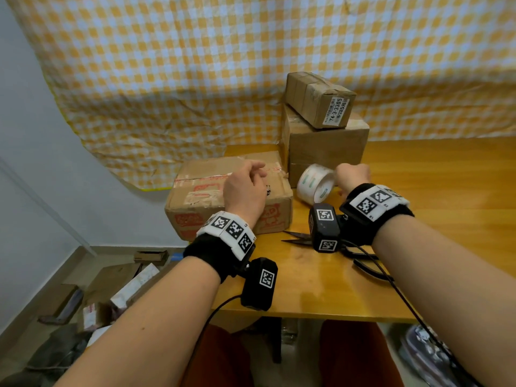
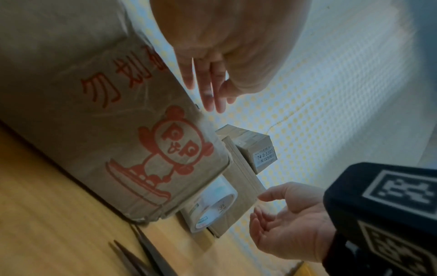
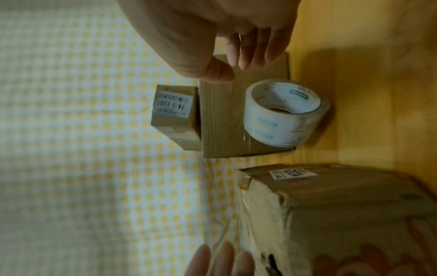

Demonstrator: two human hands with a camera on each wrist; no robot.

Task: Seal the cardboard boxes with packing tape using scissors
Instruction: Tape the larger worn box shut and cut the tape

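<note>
A large cardboard box (image 1: 201, 202) with red print sits at the table's back left; old tape runs along its top seam. My left hand (image 1: 245, 188) hovers over its right end, and the left wrist view shows its fingers (image 2: 210, 97) straight and empty. A roll of clear packing tape (image 1: 314, 184) leans on edge against a medium box (image 1: 326, 152). My right hand (image 1: 353, 175) is just right of the roll, fingers (image 3: 246, 56) relaxed and apart from the roll (image 3: 283, 115). Dark scissors (image 1: 297, 237) lie open on the table, partly hidden by the right wrist camera.
A small labelled box (image 1: 315, 99) is stacked on the medium box. The wooden table (image 1: 307, 280) runs to the right. A yellow checked cloth (image 1: 195, 65) hangs behind. Flattened cartons and papers (image 1: 111, 289) litter the floor at left. Cables trail from both wrist cameras.
</note>
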